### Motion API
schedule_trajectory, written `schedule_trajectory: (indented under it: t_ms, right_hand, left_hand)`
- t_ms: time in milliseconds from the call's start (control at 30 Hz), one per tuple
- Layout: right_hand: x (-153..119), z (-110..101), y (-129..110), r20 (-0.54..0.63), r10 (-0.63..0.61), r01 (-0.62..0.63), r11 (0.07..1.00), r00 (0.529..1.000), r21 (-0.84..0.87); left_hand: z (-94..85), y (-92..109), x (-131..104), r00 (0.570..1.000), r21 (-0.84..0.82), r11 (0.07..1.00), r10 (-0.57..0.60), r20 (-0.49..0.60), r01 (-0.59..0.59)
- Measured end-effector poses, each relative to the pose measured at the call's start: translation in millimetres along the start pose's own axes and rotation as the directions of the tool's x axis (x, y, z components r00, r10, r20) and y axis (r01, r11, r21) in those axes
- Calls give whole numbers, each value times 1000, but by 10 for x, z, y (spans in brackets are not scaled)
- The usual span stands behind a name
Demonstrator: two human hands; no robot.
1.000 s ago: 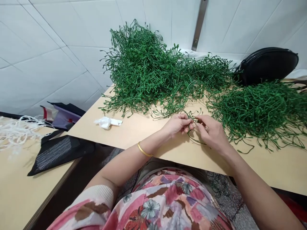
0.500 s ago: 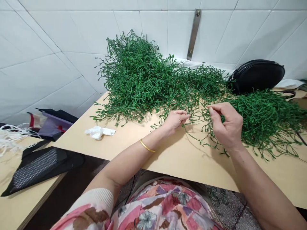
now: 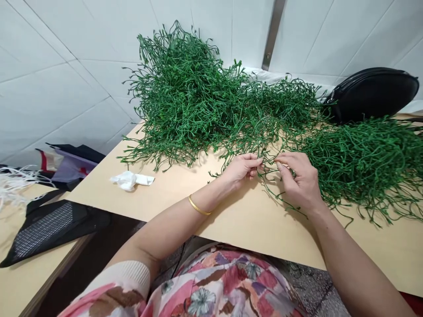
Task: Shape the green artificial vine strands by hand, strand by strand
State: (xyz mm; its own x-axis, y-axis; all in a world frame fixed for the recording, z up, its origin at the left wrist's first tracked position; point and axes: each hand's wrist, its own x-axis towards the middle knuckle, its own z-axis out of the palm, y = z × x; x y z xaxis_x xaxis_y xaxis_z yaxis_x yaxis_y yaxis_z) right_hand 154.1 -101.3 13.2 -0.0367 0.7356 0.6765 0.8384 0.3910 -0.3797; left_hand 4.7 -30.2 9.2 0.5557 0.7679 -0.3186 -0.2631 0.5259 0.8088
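Observation:
Thin green artificial plant stems [image 3: 269, 187] with small forked tips trail below and between my two hands, over the table. My left hand [image 3: 243, 169] is closed, thumb and forefinger pinched on a stem. Close by on the right, my right hand [image 3: 299, 178] pinches with thumb and forefinger at the same spray of stems; its exact grip is too fine to make out. A tall tangled heap of green stems [image 3: 188, 97] rises behind my left hand. Another heap of stems [image 3: 366, 163] lies to the right of my right hand.
The pale wooden table [image 3: 185, 207] meets a white tiled wall. A black bag [image 3: 373, 94] stands at the back right. Crumpled white tissue [image 3: 127, 180] lies on the left. A lower side table holds a black mesh item [image 3: 46, 226] and white cords [image 3: 20, 187].
My right hand has moved left, close to my left hand, so the gap between them is smaller. The camera view has shifted slightly.

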Motion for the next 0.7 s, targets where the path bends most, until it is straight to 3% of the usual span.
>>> schedule_trajectory:
  t_ms: [133,233,300,500,600,700]
  right_hand:
    - [-43,-52,-110,-124,-104,82,982,987,-168]
    - [-67,-22,-177,9,-189,185,947,982,-263]
    - [-73,25,-177,108,-161,184,945,981,-269]
    - [-80,155,-80,218,43,-36,999,975,-33]
    - [-66,177,-67,203,94,-125,981,975,150]
    - [-43,175,-63,286,157,-241,928,945,285]
  left_hand:
    - [3,-16,6,998,19,999,46,-39,-45]
    - [6,-24,2,996,33,997,69,-50,-67]
    - [14,-31,-11,996,32,997,75,-40,-74]
    - [33,-18,-84,997,54,996,72,30,-73]
    - [22,0,-108,992,12,995,99,79,-100]
    - [13,3,-114,990,-15,994,107,90,-106]
